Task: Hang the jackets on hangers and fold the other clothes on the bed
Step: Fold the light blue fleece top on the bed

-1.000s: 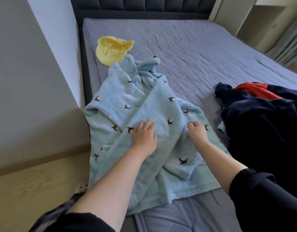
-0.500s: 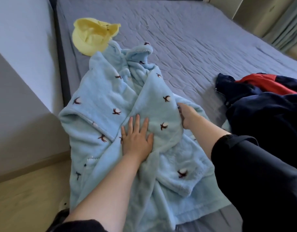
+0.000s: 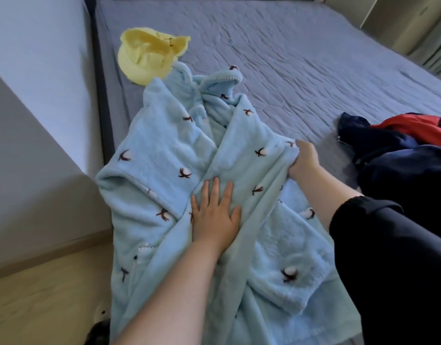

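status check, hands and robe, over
Left hand flat on the blue robe. Right hand grips a fold of it. Dark clothes alongside, on the right.

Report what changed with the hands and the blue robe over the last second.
The right hand slid up the right edge of the light-blue printed fleece robe and grips it. The left hand stays flat on its middle; the yellow cloth and navy-and-red clothes pile lie unmoved.

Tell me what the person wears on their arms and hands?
A loose black fabric sleeve covers the right upper arm, bunched above the bare forearm. The left arm shows no sleeve. Neither left hand nor right hand wears gloves, rings or watch.
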